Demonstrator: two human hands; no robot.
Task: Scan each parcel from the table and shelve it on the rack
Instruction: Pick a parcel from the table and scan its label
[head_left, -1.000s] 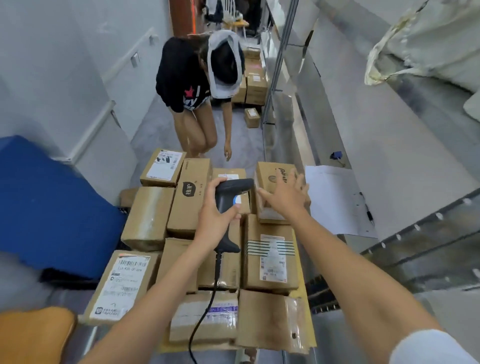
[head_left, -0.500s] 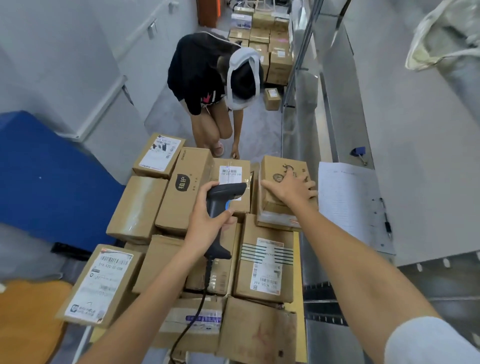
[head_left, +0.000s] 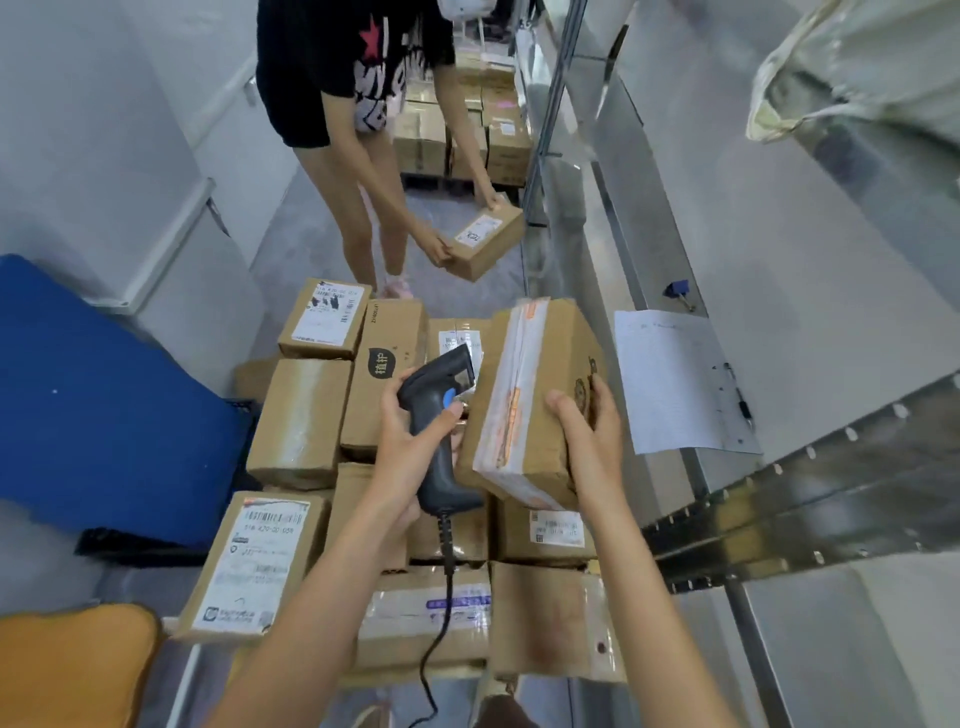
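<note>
While right hand tilts parcel, label hidden, scanner partly covered

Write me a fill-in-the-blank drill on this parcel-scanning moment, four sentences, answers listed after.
1. The left hand grips a black handheld ____.
2. The right hand holds a cardboard parcel that is ____ above the pile, not resting flat on it.
3. The sheet of paper on the metal shelf lies to the ____ of the held parcel.
4. The person in the black T-shirt holds a small box with ____ hands.

Missing words: scanner; lifted; right; both
</note>
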